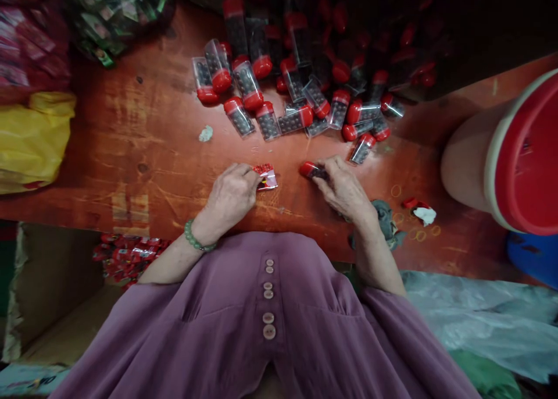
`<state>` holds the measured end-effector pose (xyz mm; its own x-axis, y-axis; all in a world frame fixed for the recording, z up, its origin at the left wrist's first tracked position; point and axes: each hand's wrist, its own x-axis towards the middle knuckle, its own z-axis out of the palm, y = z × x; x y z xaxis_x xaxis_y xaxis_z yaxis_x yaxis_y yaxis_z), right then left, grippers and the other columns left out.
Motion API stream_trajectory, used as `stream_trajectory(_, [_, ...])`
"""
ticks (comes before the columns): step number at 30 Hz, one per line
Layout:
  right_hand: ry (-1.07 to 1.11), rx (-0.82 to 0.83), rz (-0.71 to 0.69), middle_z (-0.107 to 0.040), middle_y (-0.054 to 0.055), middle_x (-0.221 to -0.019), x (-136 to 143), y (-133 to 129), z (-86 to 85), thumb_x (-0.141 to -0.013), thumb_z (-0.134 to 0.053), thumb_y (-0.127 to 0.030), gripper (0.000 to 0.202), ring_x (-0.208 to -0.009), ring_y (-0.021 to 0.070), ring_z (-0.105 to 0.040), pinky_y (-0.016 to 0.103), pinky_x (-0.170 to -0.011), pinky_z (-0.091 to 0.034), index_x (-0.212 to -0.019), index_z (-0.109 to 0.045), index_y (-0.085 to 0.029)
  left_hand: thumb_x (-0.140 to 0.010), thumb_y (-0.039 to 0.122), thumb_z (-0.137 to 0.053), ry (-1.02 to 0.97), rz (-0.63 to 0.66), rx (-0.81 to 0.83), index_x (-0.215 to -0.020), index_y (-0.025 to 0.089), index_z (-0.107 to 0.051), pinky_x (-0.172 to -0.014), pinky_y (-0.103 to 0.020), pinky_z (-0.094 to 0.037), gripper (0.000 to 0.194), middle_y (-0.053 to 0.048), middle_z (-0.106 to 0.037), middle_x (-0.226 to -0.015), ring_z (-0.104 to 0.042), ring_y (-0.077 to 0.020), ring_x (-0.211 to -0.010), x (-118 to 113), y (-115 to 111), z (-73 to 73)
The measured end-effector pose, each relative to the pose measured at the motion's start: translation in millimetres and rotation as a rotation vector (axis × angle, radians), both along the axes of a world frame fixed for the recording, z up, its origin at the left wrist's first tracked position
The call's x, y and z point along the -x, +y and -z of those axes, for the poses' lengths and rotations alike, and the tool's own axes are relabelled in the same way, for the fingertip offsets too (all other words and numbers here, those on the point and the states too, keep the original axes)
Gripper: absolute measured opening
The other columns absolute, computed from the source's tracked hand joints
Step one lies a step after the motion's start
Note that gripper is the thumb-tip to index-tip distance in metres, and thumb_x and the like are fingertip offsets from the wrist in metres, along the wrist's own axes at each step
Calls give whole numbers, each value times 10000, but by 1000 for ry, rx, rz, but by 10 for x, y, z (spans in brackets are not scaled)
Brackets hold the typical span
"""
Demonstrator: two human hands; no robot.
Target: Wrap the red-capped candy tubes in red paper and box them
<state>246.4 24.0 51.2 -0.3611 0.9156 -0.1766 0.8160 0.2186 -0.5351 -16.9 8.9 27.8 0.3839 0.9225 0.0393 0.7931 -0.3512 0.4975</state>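
Note:
My left hand (233, 195), with a green bead bracelet at the wrist, pinches a small red printed packet (267, 178) at its left edge, just over the table. In my right hand (342, 186) is a small clear tube with a red cap (308, 169), filled with dark balls. Its capped end points left, and my fingers hide most of the rest. Beyond both hands lies a pile of similar red-capped tubes (265, 120), many on their sides.
A tub with a red lid (527, 160) stands at the right. Rubber bands (419, 235) and a grey cloth (383, 218) lie beside my right forearm. Yellow bag (35, 146) sits far left. Below the table edge, a cardboard box (56, 271) holds red packets (126, 253).

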Motion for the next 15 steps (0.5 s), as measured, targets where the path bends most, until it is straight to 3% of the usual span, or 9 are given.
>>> stream_trajectory(8, [660, 224, 134, -639, 56, -1137, 207, -257, 92, -964, -544, -354, 398, -807, 137, -661, 315, -774, -568, -1339, -471, -246, -802, 267, -731, -512, -217, 128, -726, 195, -740, -610, -268, -495, 105, -11, -723, -707, -651, -137, -637, 145, -13, -39])
stream_trajectory(15, [555, 90, -21, -663, 82, -1235, 380, -216, -122, -974, -531, -333, 355, -1069, 201, -650, 394, -939, -541, -1320, -559, -256, -789, 291, -760, -647, -172, 124, -744, 202, -760, -677, -280, -554, 100, -14, -754, -748, -682, -139, -678, 84, -100, -153])
